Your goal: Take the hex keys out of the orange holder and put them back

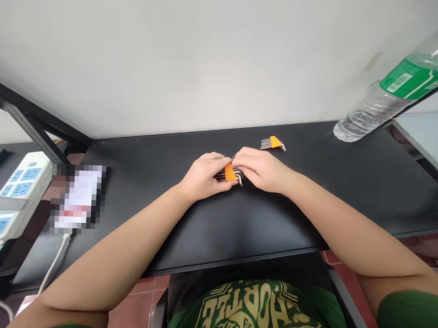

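Observation:
Over the middle of the black table, my left hand (206, 175) is closed around an orange holder (230, 172) with several metal hex keys in it. Their bent short ends (239, 176) stick out to the right. My right hand (259, 168) meets it from the right, fingers pinched on a thin hex key (235, 156) at the holder's upper edge; most of that key is hidden by the fingers. Farther back and to the right, a second orange hex key set (275, 142) lies on the table, apart from both hands.
The black table (216, 231) backs onto a pale wall. A water bottle (374, 105) with a green label stands at the back right. To the left lie a blurred-out phone (78, 196) on a white cable (57, 258) and a white power strip (25, 189) beside a black metal frame (32, 122).

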A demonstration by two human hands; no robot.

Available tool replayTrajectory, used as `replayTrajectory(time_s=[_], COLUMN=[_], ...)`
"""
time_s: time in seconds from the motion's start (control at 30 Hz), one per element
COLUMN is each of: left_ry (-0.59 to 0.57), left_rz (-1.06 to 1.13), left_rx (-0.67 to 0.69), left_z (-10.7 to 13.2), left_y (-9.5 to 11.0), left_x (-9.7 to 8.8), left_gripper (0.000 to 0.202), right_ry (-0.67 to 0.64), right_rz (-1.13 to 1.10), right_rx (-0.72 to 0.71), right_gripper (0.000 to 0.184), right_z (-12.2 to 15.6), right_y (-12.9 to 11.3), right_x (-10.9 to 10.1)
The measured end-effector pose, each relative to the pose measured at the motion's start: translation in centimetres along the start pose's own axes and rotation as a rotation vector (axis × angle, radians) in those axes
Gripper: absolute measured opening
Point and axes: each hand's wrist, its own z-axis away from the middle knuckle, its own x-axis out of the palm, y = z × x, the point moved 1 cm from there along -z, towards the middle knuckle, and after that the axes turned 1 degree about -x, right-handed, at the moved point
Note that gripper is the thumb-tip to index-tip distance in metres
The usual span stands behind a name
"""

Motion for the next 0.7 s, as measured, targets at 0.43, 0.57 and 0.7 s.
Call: replayTrajectory(time_s=[0.43,0.57,0.7], left_ry=[0.075,0.098,0.101], left_rz=[-0.025,0.009,0.032], left_rx=[-0.154,-0.200,-0.213], left_z=[0.7,0.8,0.9], left_y=[0.0,-0.3,-0.5], left_x=[0.1,0.2,0.3], left_gripper=[0.037,0.041,0.044], right_ry=[-0.047,-0.138,-0.204], right_rz=[0.183,0.338,0.487], right_rx=[0.220,0.187,0.257], right_gripper=[0.023,0.022,0.018], right_z=[0.3,0.3,0.0], right_y=[3.9,3.6,2.5], right_x=[1.6,1.9,1.2])
